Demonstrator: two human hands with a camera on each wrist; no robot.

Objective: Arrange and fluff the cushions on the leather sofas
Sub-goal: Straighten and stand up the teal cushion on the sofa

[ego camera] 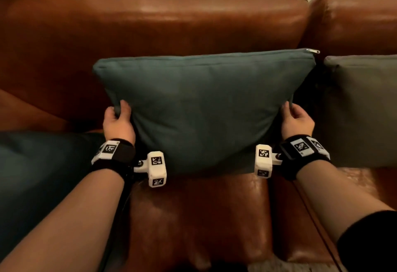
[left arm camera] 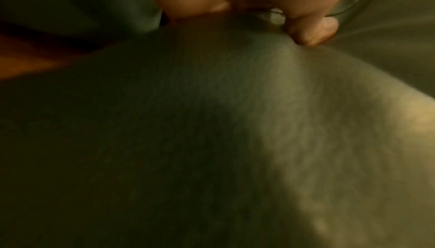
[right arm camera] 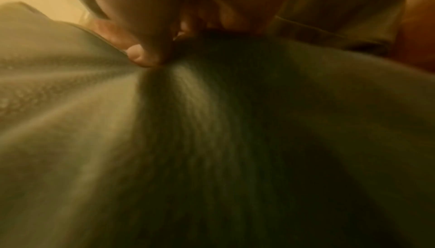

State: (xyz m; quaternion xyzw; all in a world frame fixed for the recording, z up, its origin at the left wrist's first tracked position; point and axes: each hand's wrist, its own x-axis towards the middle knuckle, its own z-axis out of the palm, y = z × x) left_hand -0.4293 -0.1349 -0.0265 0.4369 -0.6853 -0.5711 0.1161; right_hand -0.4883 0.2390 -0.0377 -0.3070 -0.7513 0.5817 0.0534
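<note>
A teal cushion [ego camera: 204, 108] stands upright on the brown leather sofa seat [ego camera: 199, 213], leaning toward the backrest [ego camera: 150, 24], with its zipper pull at the top right corner. My left hand [ego camera: 118, 119] grips its left edge, thumb on the front face. My right hand [ego camera: 295, 119] grips its right edge the same way. In the left wrist view my left hand's thumb [left arm camera: 310, 32] presses into the teal cushion fabric [left arm camera: 212, 140]. In the right wrist view my right hand's thumb [right arm camera: 141, 56] pinches the cushion fabric [right arm camera: 235, 140] into folds.
A grey-green cushion [ego camera: 361, 110] stands just right of the teal one, against a second brown sofa section [ego camera: 354, 20]. Another dark teal cushion [ego camera: 43, 175] lies at the left under my left forearm. A pale wall shows behind the sofa.
</note>
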